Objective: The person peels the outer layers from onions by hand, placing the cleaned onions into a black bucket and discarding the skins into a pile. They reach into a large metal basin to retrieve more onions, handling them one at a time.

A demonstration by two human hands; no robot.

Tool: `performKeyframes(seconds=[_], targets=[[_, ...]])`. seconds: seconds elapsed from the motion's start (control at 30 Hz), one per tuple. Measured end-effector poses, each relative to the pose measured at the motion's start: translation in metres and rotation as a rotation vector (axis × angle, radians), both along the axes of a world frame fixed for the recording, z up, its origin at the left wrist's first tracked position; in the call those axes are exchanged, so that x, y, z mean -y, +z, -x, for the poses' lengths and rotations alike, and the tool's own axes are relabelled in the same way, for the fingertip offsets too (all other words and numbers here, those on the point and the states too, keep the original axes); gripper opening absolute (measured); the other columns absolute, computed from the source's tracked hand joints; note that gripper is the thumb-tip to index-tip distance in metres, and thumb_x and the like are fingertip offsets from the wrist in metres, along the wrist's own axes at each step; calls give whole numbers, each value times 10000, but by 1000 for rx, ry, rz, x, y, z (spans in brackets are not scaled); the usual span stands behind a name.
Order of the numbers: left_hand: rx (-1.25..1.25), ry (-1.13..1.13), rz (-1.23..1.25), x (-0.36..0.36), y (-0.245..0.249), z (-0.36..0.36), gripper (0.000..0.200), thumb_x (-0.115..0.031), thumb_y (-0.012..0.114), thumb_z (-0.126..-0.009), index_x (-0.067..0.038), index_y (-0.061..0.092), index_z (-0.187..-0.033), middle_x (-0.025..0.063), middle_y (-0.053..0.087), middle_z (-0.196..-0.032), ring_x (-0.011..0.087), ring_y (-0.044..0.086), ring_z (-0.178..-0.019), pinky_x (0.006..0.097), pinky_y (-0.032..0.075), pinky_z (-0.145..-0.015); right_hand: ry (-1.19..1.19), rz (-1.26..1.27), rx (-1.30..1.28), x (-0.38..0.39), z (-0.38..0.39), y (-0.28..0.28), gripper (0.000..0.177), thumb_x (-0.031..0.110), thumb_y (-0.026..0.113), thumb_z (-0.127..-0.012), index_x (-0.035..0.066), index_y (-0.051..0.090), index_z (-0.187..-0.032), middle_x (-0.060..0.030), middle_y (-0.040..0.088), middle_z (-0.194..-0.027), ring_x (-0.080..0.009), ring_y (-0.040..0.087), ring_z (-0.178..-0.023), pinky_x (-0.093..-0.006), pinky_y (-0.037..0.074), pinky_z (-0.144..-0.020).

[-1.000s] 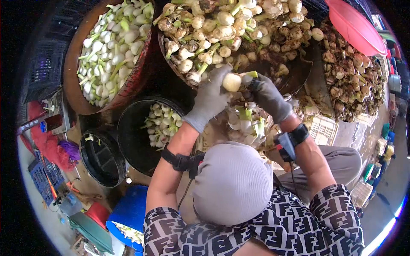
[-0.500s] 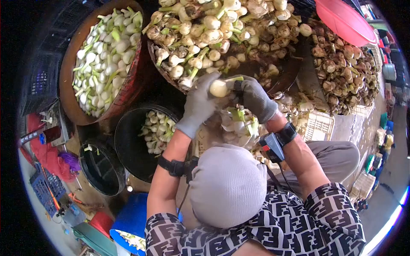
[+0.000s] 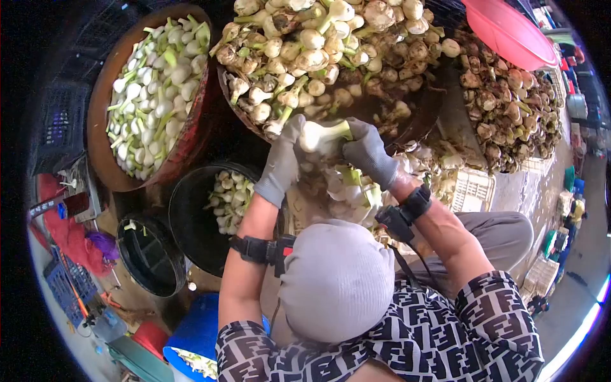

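Note:
A white, peeled garlic bulb with a short green stem is held between my two gloved hands, over the near rim of a large round tub. My left hand, in a grey glove, is closed on the bulb's left side. At the stem end, my right hand has its gloved fingers closed on the green tip. Unpeeled and dirty bulbs are heaped in the tub, with brownish water showing beside them. Below my hands lies a pile of loose white skins and leaves.
To the left stands a tilted tub of clean white bulbs. Nearer are a black bucket with bulbs and a smaller black bucket. On the right are a heap of brownish bulbs, a pink basin and a cream crate.
The bulb has turned so its white body and stem show lengthwise. My left hand has moved slightly left, and my right hand has shifted a little left and down.

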State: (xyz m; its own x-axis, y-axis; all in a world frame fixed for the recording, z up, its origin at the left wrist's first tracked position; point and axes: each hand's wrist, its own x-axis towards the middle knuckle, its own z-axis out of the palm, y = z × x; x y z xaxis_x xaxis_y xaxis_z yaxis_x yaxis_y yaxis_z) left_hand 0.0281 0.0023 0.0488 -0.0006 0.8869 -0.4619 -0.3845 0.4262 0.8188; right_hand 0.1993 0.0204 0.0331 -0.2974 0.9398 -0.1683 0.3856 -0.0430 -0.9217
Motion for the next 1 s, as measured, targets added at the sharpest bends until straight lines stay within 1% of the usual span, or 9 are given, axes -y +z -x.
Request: performKeyframes(seconds=[0.1, 0.2, 0.27, 0.33, 0.43, 0.53, 0.67, 0.87, 1.0], targets=[[104, -150, -61, 0, -24, 14, 487, -420, 450, -902, 9, 551, -1110, 55, 589, -1072, 138, 509, -1008, 282, 343, -946, 18, -148, -80, -1, 3, 8, 272, 16, 662, -668, 75, 650, -932, -95, 613, -923, -245, 578, -853, -311, 456, -770], [-626, -166, -293, 3, 3, 2, 476, -456, 441, -892, -24, 571, -1045, 67, 619, -909, 127, 585, -773, 239, 482, -666, -124, 294, -355, 3, 9, 22, 311, 34, 664, -724, 37, 604, -1030, -32, 631, -882, -129, 572, -818, -243, 455, -740], [-389, -37, -248, -1, -4, 5, 481, -460, 474, -878, -15, 573, -1030, 54, 627, -866, 121, 598, -750, 258, 488, -647, -158, 619, -587, -2, 3, 28, 290, 43, 659, -735, 21, 591, -1017, -7, 633, -852, -105, 564, -804, -228, 454, -729], [72, 45, -135, -4, -7, 7, 471, -446, 498, -871, -7, 569, -1028, 53, 628, -859, 118, 601, -757, 253, 481, -644, 196, -24, -208, 2, -9, 17, 223, 30, 636, -736, 27, 598, -955, -10, 633, -850, -109, 577, -757, -236, 463, -716], [-335, 87, -272, -12, -40, 16, 399, -386, 506, -874, -4, 606, -936, 54, 633, -816, 120, 597, -760, 249, 467, -668, 309, -431, -53, 1, -10, 15, 176, 29, 617, -717, 11, 604, -892, -32, 633, -843, -120, 585, -713, -239, 461, -695], [-569, 91, -273, -14, -9, 23, 372, -362, 583, -824, 5, 627, -870, 72, 638, -761, 128, 588, -728, 268, 456, -650, -108, 447, -410, 6, -1, 55, 164, 51, 608, -717, -11, 607, -869, -46, 631, -824, -120, 580, -719, -237, 453, -672], [-870, -149, -149, -10, 6, 13, 281, -244, 639, -812, 7, 642, -939, 87, 654, -816, 133, 597, -747, 266, 468, -712, -23, 551, -284, 8, 3, 53, 183, 37, 569, -727, -24, 607, -895, -38, 626, -811, -99, 566, -708, -216, 440, -658], [58, 4, -200, 0, -3, 29, 267, -261, 628, -822, -18, 605, -931, 71, 655, -879, 135, 620, -791, 275, 519, -722, 208, -433, 187, 10, -52, 56, 250, 61, 667, -726, 40, 584, -961, -34, 626, -872, -111, 579, -798, -234, 463, -726], [316, 81, -187, 7, -18, 40, 349, -321, 527, -874, -16, 545, -1043, 92, 609, -928, 160, 601, -755, 286, 510, -691, 84, -119, 109, 33, -69, 74, 85, 72, 606, -755, 38, 541, -798, -61, 564, -743, -153, 548, -686, -298, 453, -622]])
